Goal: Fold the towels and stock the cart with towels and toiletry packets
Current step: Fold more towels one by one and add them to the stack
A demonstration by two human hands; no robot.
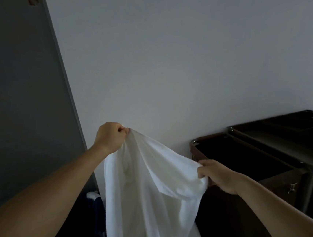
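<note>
A large white towel point(147, 191) hangs unfolded in the air in front of me, running down past the bottom edge of the view. My left hand point(111, 137) grips its top edge in a fist, raised high at centre. Lower and to the right, my right hand point(215, 175) pinches another part of the towel's edge. The dark brown cart point(250, 153) stands at the right against the wall, its open bin just behind my right hand. No toiletry packets are in view.
A pale wall point(165, 60) fills the background, with a grey door or panel point(19, 93) on the left. A metal-framed shelf tray point(287, 130) sits on the cart's right part. Something dark blue with a white piece point(94, 198) lies low beside the towel.
</note>
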